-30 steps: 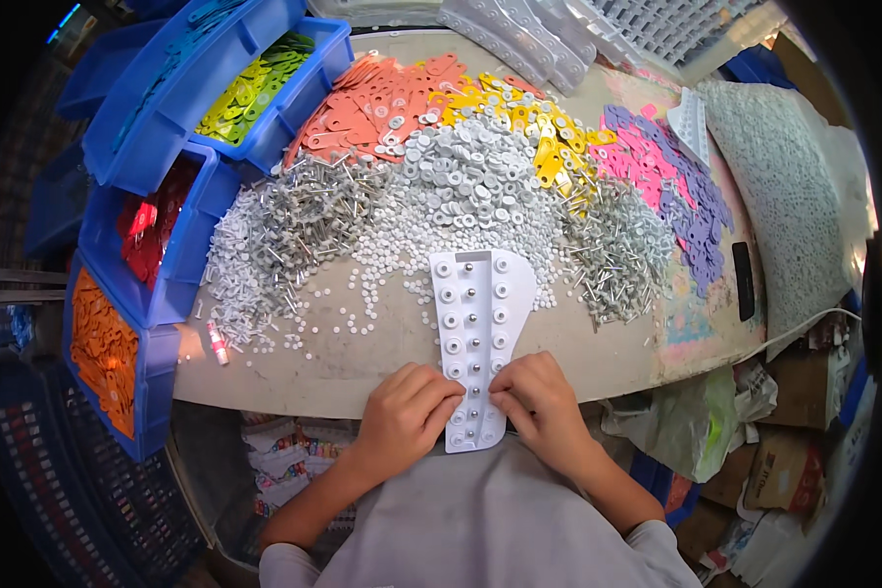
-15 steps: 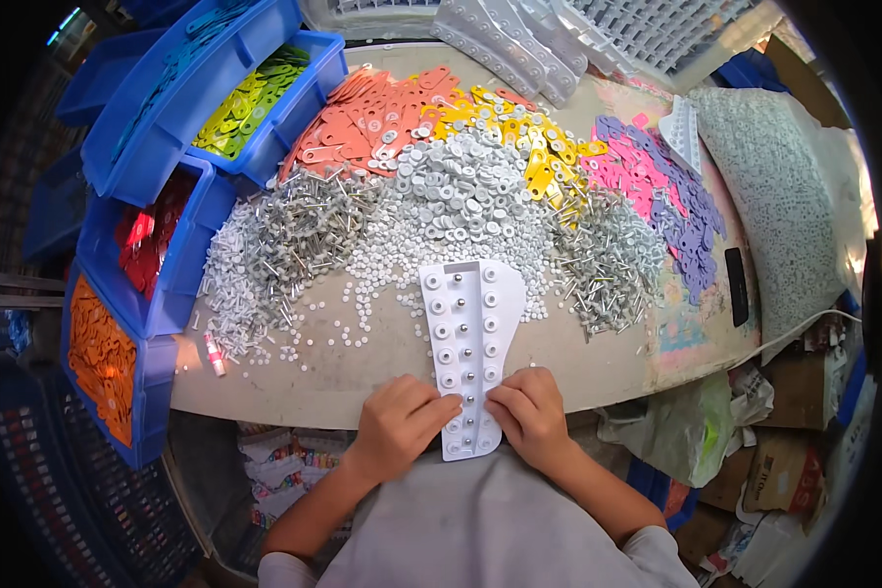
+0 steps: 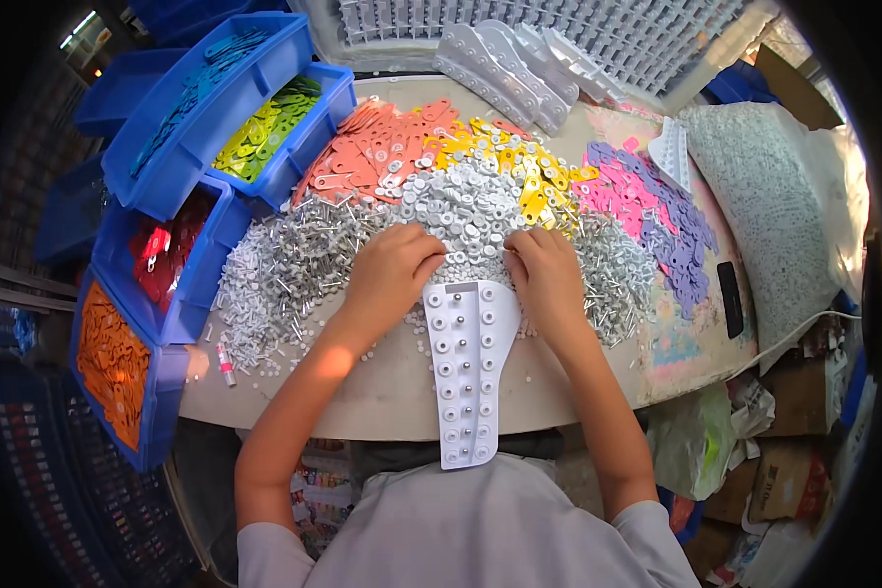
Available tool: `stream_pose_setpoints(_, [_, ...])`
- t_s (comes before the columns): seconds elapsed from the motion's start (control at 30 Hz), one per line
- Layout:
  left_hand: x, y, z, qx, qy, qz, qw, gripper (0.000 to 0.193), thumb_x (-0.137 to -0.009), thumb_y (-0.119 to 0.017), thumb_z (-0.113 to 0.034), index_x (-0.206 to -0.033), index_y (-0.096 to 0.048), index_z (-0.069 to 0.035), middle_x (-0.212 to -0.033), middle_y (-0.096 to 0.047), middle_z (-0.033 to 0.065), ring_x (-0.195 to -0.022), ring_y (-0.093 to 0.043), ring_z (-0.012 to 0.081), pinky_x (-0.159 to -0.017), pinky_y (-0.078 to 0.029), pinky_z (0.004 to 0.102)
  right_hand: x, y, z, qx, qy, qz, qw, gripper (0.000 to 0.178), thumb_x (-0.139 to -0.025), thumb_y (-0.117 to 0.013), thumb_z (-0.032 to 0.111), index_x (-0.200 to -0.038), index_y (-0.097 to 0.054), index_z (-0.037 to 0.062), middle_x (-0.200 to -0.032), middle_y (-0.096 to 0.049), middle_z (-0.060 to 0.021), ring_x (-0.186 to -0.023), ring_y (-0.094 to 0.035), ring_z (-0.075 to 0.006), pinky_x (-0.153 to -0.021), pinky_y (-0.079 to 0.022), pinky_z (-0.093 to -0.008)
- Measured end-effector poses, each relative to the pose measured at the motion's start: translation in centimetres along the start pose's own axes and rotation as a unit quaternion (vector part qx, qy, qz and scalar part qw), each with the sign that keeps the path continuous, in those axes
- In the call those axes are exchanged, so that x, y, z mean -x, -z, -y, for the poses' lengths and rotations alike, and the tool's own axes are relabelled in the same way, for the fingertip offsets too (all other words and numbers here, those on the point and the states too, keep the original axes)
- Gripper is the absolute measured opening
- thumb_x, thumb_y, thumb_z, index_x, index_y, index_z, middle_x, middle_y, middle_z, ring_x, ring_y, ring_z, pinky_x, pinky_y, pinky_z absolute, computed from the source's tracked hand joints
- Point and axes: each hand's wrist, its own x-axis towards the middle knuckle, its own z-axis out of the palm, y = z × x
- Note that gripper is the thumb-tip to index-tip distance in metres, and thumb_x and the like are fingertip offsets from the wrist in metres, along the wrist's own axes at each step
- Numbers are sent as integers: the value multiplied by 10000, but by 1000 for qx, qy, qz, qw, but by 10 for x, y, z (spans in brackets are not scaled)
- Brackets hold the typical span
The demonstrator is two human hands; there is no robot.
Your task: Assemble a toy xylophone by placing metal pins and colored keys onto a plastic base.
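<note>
A white plastic tray-like plate (image 3: 491, 377) lies at the table's near edge, its lower end overhanging toward my lap. Two rows of white ring-shaped pieces run along its sides, with several silver studs in the groove between them. Beyond its far end rises a heap of small white round caps (image 3: 465, 201). My left hand (image 3: 394, 265) is at the heap's left side, fingers curled and thumb close to the index finger. At the right side my right hand (image 3: 547, 267) is closed in a similar way. Whatever either hand pinches is too small or hidden to make out.
Metal pins (image 3: 328, 235) lie left of the heap, with more metal pins (image 3: 617, 269) on the right. Coral tags (image 3: 377, 147), yellow tags (image 3: 534, 186) and purple tags (image 3: 691, 250) spread behind. Blue bins (image 3: 191, 328) line the left; a full sack (image 3: 769, 206) and a black phone-like slab (image 3: 729, 299) are right.
Both hands have left the near part of the white plate and reached forward to the sides of the cap heap. The plate lies slightly farther down in view, its studs and rings now uncovered.
</note>
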Motion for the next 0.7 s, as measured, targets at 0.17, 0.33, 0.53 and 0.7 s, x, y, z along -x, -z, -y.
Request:
stream_pose_setpoints(0.17, [0, -16, 15, -31, 20, 10, 999, 89, -879, -735, -129, -958, -749, -89, -936, -659, 76, -953, -647, 299, -853, -524, 441, -1, -12, -5, 2, -32, 24, 999, 122, -869, -746, 43, -979, -697, 58, -959, -668, -112, -949, -614, -334, -856, -504, -434])
stream_pose_setpoints(0.33, [-5, -19, 20, -35, 25, 10, 999, 96, -869, -753, -144, -939, -749, -79, -911, -659, 80, -935, -648, 300, -825, -525, 435, -3, -8, -6, -21, -30, 18, 999, 139, -864, -732, 6, -982, -667, 41, -946, -654, -120, -963, -606, -337, -858, -497, -432])
stream_pose_setpoints(0.53, [10, -8, 16, -27, 19, -53, 998, 128, -894, -742, -126, -1006, -777, -73, -845, -705, 68, -727, -663, 219, -693, -509, 355, 30, 44, 31, -143, -62, -8, 988, 168, -904, -707, -13, -1069, -676, -3, -1017, -681, -132, -971, -660, -296, -885, -506, -375])
stream_pose_setpoints(0.7, [65, 22, -27, 193, 173, -51, 964, 106, -940, -694, 1, -1029, -752, -4, -901, -744, 79, -730, -734, 128, -640, -546, 266, 87, 86, 65, -263, -71, 168, 948, 126, -875, -719, -27, -987, -697, 27, -1022, -681, -100, -1007, -623, -284, -908, -481, -364])
